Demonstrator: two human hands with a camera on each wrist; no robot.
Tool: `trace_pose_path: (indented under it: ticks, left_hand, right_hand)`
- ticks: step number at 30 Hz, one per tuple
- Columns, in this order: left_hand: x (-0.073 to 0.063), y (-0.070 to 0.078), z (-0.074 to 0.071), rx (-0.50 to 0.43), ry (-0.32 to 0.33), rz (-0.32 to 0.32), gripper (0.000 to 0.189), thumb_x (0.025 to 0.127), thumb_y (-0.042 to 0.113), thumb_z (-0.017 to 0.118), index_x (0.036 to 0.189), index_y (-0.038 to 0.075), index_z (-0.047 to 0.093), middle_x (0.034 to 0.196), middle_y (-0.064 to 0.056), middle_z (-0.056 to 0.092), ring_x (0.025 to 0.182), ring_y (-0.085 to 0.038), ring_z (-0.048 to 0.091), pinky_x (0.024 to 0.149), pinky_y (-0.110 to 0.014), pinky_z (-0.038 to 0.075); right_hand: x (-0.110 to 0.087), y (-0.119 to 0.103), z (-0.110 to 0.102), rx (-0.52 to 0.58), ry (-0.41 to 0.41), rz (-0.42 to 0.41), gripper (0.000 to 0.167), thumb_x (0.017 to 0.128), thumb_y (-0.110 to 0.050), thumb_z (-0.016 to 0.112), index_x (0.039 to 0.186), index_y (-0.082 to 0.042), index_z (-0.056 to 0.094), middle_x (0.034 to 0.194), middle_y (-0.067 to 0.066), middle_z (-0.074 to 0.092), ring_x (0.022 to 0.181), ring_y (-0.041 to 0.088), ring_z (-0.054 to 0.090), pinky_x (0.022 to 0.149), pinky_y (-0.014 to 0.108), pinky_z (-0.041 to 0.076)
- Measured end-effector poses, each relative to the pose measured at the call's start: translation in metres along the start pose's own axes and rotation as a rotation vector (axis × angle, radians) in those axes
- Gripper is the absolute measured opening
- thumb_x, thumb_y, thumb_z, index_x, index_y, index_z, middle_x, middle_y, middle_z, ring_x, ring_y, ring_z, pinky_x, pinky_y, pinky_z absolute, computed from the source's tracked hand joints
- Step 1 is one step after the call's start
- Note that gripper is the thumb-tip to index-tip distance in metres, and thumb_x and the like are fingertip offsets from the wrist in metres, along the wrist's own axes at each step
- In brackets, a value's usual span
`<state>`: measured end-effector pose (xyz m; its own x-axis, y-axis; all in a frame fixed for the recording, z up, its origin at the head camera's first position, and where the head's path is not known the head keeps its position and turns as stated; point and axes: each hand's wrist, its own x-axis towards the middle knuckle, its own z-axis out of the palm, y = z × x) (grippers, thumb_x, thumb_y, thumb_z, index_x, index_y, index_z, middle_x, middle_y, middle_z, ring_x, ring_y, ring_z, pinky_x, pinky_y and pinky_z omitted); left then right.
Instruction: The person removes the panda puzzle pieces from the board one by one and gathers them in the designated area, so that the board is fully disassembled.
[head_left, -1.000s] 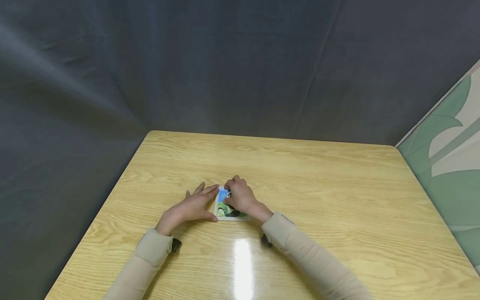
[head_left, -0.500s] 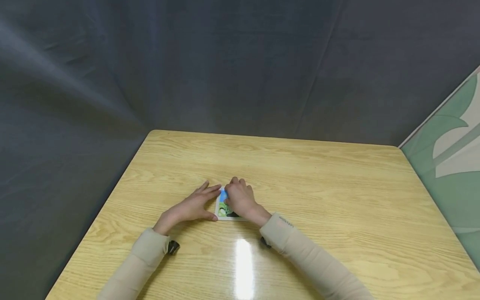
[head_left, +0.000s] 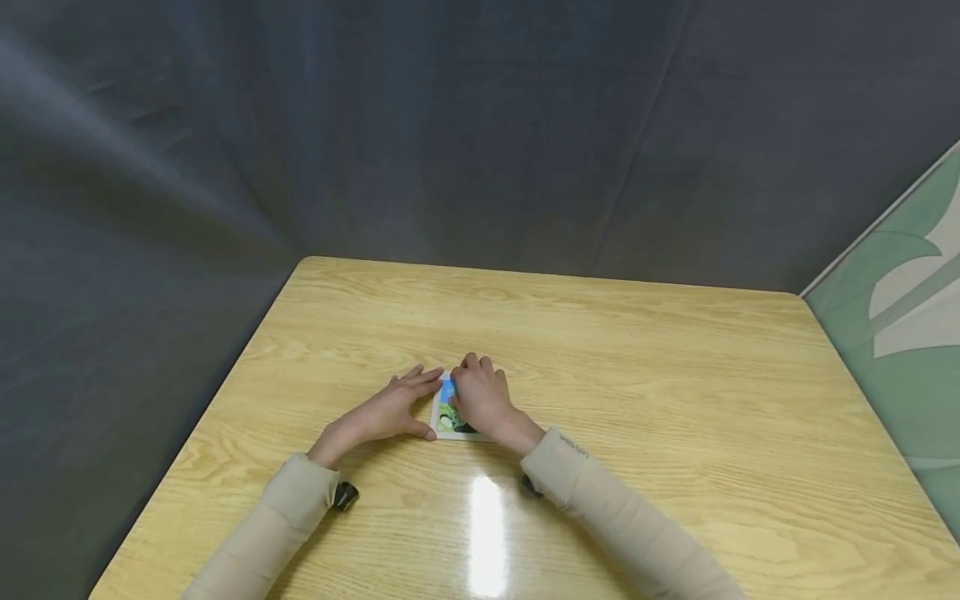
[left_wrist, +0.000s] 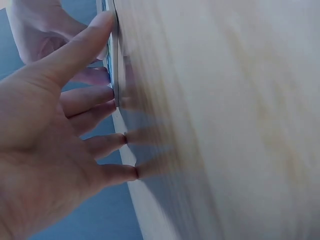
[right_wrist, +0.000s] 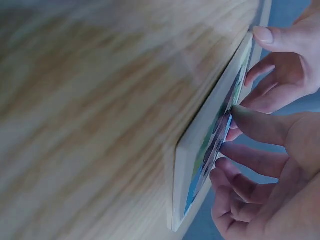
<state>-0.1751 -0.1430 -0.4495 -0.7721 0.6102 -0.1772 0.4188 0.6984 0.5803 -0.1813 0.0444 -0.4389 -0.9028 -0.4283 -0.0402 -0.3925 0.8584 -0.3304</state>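
Note:
A flat picture board [head_left: 456, 436] with a pale frame lies on the table, showing a blue and green cartoon scene. My left hand [head_left: 386, 413] steadies its left side, thumb at the near corner and straight index finger at the far one. In the left wrist view the left fingertips [left_wrist: 131, 172] reach down to the tabletop. Over the picture is my right hand [head_left: 483, 400], hiding its right part. The right wrist view has the right thumb [right_wrist: 260, 125] and index fingertip on the picture, other fingers curled; I cannot tell whether they pinch a piece.
The wooden table [head_left: 675, 400] extends around the board and reflects a bright light near the front. Dark grey curtain [head_left: 480, 133] hangs behind and to the left. A green and white patterned panel [head_left: 915, 317] borders the right side.
The right hand has tilted and settled lower over the picture, covering more of its right part. The left hand stays at the board's left edge. During the last half second hardly anything moves.

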Motion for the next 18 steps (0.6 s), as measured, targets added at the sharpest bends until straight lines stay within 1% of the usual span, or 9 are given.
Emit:
trace_pose_path:
  ticks: [3,10,18]
  left_hand:
    - [0.0007,-0.0009,0.0005,0.001,0.009,0.009,0.084,0.079,0.028,0.079,0.145,-0.003,0.037,0.158,-0.013,0.021,0.145,-0.04,0.009,0.109,-0.068,0.01]
    - [0.0006,-0.002,0.0015,-0.017,0.012,0.0,0.084,0.078,0.026,0.08,0.144,-0.003,0.038,0.158,-0.013,0.021,0.145,-0.04,0.008,0.109,-0.068,0.009]
    - [0.0016,-0.0039,0.0026,-0.02,0.02,0.0,0.083,0.077,0.026,0.08,0.144,-0.003,0.039,0.158,-0.013,0.022,0.145,-0.04,0.008,0.109,-0.069,0.01]
  right_hand:
    - [0.0008,0.0001,-0.0005,0.026,0.007,0.002,0.028,0.084,-0.021,0.076,0.107,-0.005,0.07,0.119,0.013,0.057,0.103,0.031,0.053,0.08,0.047,0.05]
    - [0.003,0.0039,-0.0045,0.143,-0.036,0.015,0.037,0.084,-0.018,0.076,0.114,-0.002,0.065,0.116,0.014,0.055,0.104,0.032,0.05,0.083,0.046,0.048]
    - [0.0066,0.0063,-0.0052,0.201,-0.063,0.033,0.035,0.082,-0.017,0.078,0.11,-0.002,0.063,0.108,0.011,0.053,0.099,0.029,0.048,0.081,0.044,0.047]
